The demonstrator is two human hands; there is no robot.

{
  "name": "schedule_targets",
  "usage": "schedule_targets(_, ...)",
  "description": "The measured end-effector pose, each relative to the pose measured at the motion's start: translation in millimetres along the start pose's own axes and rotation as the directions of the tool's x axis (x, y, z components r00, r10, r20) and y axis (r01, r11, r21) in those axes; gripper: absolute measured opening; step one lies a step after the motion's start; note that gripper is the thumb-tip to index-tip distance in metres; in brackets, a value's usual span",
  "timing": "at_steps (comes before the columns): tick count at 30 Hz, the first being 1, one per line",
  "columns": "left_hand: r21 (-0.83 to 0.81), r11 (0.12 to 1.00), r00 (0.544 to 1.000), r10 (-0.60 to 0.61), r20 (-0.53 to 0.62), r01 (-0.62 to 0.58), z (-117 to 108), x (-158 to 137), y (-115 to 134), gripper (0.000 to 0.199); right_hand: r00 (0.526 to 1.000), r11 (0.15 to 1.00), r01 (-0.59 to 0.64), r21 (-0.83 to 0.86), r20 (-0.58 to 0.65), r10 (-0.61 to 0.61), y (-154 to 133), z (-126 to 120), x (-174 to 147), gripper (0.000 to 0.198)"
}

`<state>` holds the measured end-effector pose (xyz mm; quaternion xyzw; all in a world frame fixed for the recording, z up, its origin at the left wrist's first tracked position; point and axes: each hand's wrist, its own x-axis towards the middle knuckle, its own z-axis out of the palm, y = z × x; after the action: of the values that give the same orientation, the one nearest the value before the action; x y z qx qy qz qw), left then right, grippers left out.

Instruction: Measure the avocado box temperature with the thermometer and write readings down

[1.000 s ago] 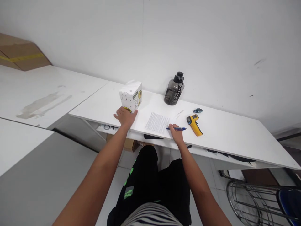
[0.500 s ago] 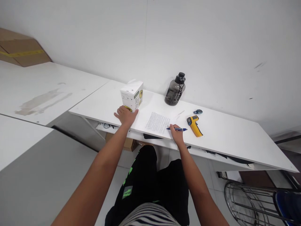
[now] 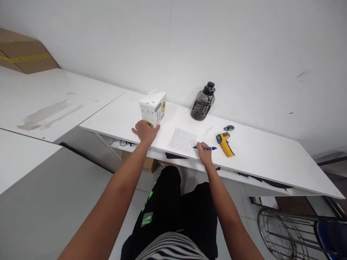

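My right hand (image 3: 204, 153) is closed around a blue pen (image 3: 207, 147). The pen points left, its tip near the lower right edge of a sheet of paper (image 3: 182, 140) covered in lines of writing. Beside the sheet, my left hand (image 3: 146, 132) has its fingers spread at the foot of a white carton (image 3: 150, 110) with avocado pictures on it. Those fingers are against or very near its front face; they hide the lower part. To the right of the pen lies a yellow infrared thermometer (image 3: 225, 145).
A dark water bottle (image 3: 202, 104) stands by the wall, and a small dark object (image 3: 229, 128) lies behind the thermometer. A cardboard box (image 3: 29, 56) sits on the left table (image 3: 89, 94). Under the right end of the white desk (image 3: 273, 156) is a wire basket (image 3: 282, 231).
The view has shifted very slightly. Both hands, the pen and the carton keep nearly the same places on the desk.
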<state>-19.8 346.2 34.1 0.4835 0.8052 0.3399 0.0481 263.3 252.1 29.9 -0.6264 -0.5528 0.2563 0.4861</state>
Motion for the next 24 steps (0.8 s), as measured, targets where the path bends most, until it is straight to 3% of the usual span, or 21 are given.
schedule_targets(24,0.010,1.000,0.999,-0.016,0.033,0.015,-4.1,-1.2,2.6,0.080,1.000,1.000,-0.010,0.010,-0.020,0.010,1.3,-1.4,2.2,0.037)
